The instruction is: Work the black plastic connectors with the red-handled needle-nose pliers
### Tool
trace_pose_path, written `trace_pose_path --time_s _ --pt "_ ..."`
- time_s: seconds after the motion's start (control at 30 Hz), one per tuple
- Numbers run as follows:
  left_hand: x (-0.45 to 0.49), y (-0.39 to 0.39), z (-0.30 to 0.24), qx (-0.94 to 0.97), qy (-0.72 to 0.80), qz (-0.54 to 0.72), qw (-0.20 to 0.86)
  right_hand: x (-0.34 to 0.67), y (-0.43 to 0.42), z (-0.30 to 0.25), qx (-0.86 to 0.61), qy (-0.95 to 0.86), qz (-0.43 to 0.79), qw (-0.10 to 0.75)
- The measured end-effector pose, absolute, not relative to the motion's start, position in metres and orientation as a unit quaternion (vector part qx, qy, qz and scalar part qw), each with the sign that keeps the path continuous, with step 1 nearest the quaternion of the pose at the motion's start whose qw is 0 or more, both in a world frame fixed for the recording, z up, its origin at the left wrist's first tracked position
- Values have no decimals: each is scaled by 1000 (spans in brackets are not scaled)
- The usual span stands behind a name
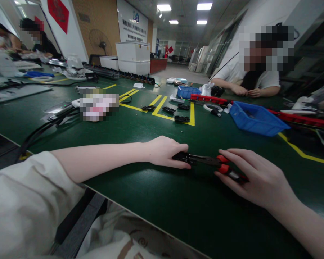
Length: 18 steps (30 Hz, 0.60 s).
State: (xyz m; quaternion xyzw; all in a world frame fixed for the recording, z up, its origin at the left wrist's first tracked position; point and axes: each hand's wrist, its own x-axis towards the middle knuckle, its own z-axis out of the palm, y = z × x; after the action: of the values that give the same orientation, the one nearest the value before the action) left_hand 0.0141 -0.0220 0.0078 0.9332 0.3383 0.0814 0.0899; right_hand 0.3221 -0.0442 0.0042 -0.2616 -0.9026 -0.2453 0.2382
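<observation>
My right hand (255, 174) is closed around the red and black handles of a pair of pliers (205, 160), whose long jaws point left. In my left hand (166, 153) a small black part (181, 157) is pinched between thumb and fingers. The pliers' tips meet this black part, partly hidden by my fingers; whether they clamp it I cannot tell. Both hands are low over the green table (140, 187). Several similar black parts, one of them a small black piece (181, 119), lie beyond my hands near yellow tape lines.
A blue bin (259, 120) stands at right, a smaller blue bin (188, 92) farther back. Red strips (209, 99) run behind them. A phone-like pink object (98, 108) and black cables (40, 127) lie left. Across the table sits a person (248, 81); other people work far left.
</observation>
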Motion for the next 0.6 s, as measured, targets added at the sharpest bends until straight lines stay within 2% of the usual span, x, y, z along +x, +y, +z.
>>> trace_pose_path --time_s 0.6 --pt "15 -23 8 936 335 71 76 320 -44 0 -229 -908 -259 236"
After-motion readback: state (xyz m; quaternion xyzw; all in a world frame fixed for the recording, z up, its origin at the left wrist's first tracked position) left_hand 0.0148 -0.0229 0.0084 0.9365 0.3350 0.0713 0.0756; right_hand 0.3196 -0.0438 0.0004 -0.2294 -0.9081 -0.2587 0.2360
